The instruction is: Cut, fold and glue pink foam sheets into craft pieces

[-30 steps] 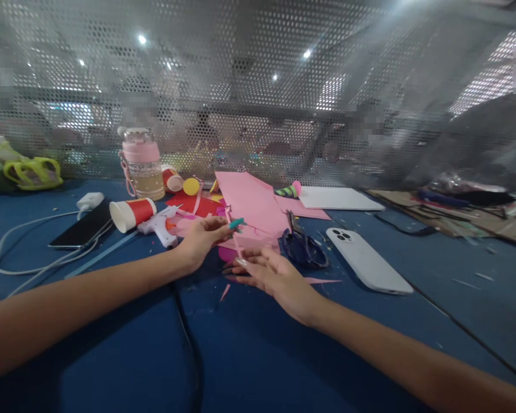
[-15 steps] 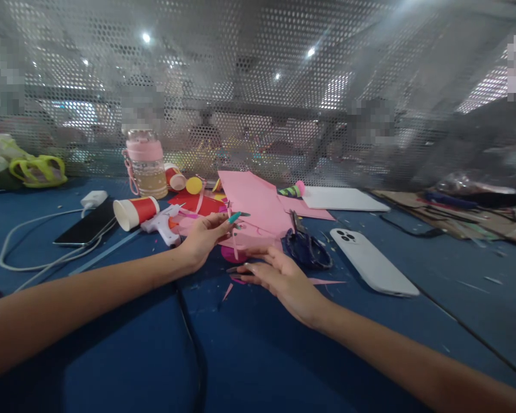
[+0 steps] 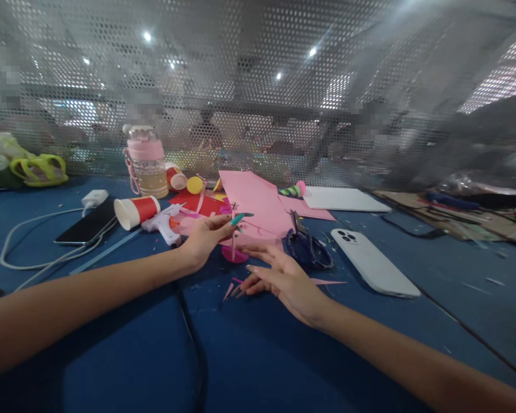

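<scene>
While the left hand (image 3: 204, 238) pinches a thin pink strip (image 3: 233, 241) upright — long axis vertical — the right hand (image 3: 284, 281) lies spread on the tabletop (image 3: 124, 350) just beside it.

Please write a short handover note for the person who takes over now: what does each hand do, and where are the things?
Left hand: pinches a thin pink strip, upright over a small pink disc.
Right hand: open, fingers spread, low over the blue table, holding nothing.
Nearby: pink paper, scissors, glue gun, white phone.
Done: pink scraps lie cut.
Left: strip not yet released.
</scene>
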